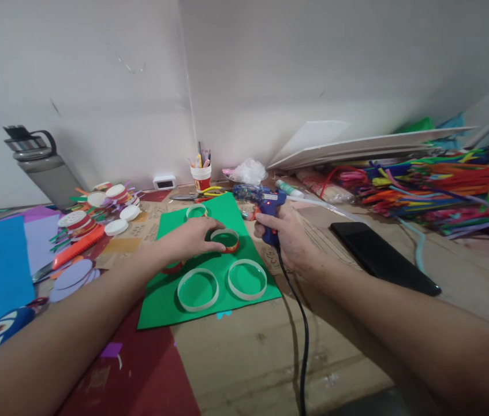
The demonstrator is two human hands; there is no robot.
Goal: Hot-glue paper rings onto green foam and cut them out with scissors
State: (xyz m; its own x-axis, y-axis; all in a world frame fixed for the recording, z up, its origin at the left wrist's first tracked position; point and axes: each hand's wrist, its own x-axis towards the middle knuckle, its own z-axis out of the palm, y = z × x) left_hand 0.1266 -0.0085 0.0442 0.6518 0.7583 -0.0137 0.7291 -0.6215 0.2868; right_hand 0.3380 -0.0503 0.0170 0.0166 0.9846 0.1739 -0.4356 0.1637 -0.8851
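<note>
My right hand (290, 234) is wrapped around a blue hot glue gun (273, 202), its nozzle pointing left and a small red light lit on its body. A black cord hangs from the grip. With thumb and fingers, my left hand (192, 238) grips the left side of a ring (232, 249), white inside and red outside, on a green sheet (227, 209). Two whitish rings stand on the near part of the sheet, a left one (216, 292) and a right one (248, 298). Another ring (189, 212) sits at the far end, and a red one (174, 268) is partly hidden under my left wrist.
A black phone (383, 257) lies right of my right hand, before piled colourful pipe cleaners (439, 185). An orange cutter (78, 247), purple discs (73, 274) and decorated cup pieces (75, 222) lie left. Behind stand a pencil cup (201, 178) and a grey bottle (45, 173).
</note>
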